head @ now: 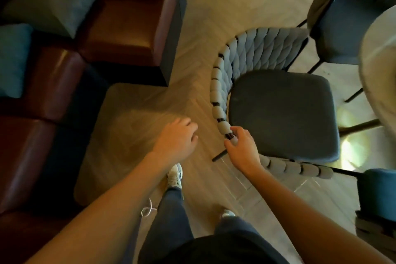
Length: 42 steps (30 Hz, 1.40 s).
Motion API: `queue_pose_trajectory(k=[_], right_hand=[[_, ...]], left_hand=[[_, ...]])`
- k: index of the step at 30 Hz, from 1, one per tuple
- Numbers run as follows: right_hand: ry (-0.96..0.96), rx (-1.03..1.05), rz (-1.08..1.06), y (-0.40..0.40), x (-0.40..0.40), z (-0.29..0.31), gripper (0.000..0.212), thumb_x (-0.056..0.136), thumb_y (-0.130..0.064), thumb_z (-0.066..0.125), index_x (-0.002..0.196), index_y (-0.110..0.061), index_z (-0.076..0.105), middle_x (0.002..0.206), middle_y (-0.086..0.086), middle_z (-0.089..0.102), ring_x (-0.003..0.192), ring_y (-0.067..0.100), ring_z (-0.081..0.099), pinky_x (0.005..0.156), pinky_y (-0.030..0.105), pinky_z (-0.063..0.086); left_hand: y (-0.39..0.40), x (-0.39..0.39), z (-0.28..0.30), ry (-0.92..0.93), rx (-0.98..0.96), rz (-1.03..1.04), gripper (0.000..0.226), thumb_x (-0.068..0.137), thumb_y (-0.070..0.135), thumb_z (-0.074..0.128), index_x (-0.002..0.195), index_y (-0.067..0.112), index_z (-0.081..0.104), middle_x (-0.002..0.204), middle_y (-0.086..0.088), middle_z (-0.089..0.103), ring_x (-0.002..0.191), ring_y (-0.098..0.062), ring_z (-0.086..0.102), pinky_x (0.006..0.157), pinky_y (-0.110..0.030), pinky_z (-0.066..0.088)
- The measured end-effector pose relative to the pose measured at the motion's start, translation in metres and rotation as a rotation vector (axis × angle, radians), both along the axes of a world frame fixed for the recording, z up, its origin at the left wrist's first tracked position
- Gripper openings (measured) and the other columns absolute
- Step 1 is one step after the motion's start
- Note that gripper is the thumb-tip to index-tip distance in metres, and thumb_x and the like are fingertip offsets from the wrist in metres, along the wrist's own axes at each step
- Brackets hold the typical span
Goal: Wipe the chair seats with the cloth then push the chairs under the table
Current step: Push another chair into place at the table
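Observation:
A blue-grey chair (pixel 280 113) with a woven, curved backrest (pixel 220 100) stands on the wood floor, its dark padded seat facing the round pale table (pixel 377 75) at the right edge. My right hand (pixel 242 150) grips the lower end of the backrest rim, thumb and fingers curled round it. My left hand (pixel 177 137) hovers over the floor to the chair's left, fingers loosely curled, holding nothing. No cloth is in view.
A second blue chair (pixel 340 34) stands behind at the upper right, and part of a third (pixel 377 191) shows at the lower right. Brown leather benches (pixel 120 28) with teal cushions (pixel 51 4) fill the left. My feet stand close behind the chair.

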State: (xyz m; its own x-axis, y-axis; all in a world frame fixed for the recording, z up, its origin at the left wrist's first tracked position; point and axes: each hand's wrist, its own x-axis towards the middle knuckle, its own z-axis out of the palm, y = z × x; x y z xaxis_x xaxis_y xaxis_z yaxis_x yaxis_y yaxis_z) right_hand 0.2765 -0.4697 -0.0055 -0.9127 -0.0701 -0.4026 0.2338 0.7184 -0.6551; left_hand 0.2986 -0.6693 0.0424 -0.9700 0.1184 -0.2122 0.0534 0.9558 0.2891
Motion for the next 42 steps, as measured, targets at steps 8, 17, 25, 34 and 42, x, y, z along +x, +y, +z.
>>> queue_pose_trajectory(k=[8, 17, 25, 34, 42], right_hand=[[-0.125, 0.138, -0.203, -0.061, -0.069, -0.02, 0.056, 0.088, -0.035, 0.061, 0.139, -0.028, 0.038, 0.133, -0.002, 0.047, 0.12, 0.018, 0.046, 0.096, 0.037, 0.049], [-0.217, 0.058, -0.351, -0.089, -0.157, -0.041, 0.064, 0.088, -0.039, 0.062, 0.144, -0.028, 0.034, 0.141, -0.001, 0.044, 0.126, 0.018, 0.048, 0.102, 0.037, 0.046], [-0.357, 0.049, -0.435, -0.109, -0.199, -0.047, 0.057, 0.083, -0.036, 0.06, 0.136, -0.023, 0.043, 0.127, 0.002, 0.05, 0.113, 0.022, 0.054, 0.095, 0.039, 0.048], [-0.392, 0.211, -0.644, -0.142, -0.208, -0.059, 0.07, 0.086, -0.03, 0.064, 0.146, -0.021, 0.03, 0.147, 0.002, 0.039, 0.134, 0.021, 0.038, 0.108, 0.036, 0.034], [-0.42, 0.382, -0.788, -0.16, -0.197, -0.065, 0.063, 0.084, -0.036, 0.062, 0.141, -0.027, 0.037, 0.141, -0.002, 0.046, 0.132, 0.021, 0.04, 0.116, 0.044, 0.022]], left_hand=[[-0.041, -0.157, -0.018, -0.044, -0.184, -0.671, 0.032, 0.097, 0.024, 0.044, 0.126, 0.018, 0.054, 0.133, -0.005, 0.051, 0.123, -0.025, 0.045, 0.098, -0.04, 0.039], [-0.009, -0.333, -0.038, -0.035, -0.372, -1.211, 0.052, 0.092, 0.033, 0.056, 0.141, 0.023, 0.04, 0.149, -0.006, 0.039, 0.138, -0.024, 0.035, 0.115, -0.042, 0.029], [0.019, -0.404, -0.068, -0.161, -0.528, -1.641, 0.049, 0.089, 0.041, 0.058, 0.133, 0.021, 0.048, 0.137, -0.005, 0.049, 0.128, -0.025, 0.045, 0.111, -0.045, 0.033], [0.033, -0.421, -0.098, -0.27, -0.536, -1.879, 0.054, 0.091, 0.029, 0.06, 0.14, 0.023, 0.04, 0.139, -0.006, 0.048, 0.128, -0.027, 0.045, 0.105, -0.044, 0.039], [0.034, -0.429, -0.102, -0.132, -0.538, -1.913, 0.035, 0.088, 0.031, 0.062, 0.12, 0.019, 0.054, 0.118, -0.006, 0.062, 0.108, -0.028, 0.059, 0.092, -0.043, 0.043]])
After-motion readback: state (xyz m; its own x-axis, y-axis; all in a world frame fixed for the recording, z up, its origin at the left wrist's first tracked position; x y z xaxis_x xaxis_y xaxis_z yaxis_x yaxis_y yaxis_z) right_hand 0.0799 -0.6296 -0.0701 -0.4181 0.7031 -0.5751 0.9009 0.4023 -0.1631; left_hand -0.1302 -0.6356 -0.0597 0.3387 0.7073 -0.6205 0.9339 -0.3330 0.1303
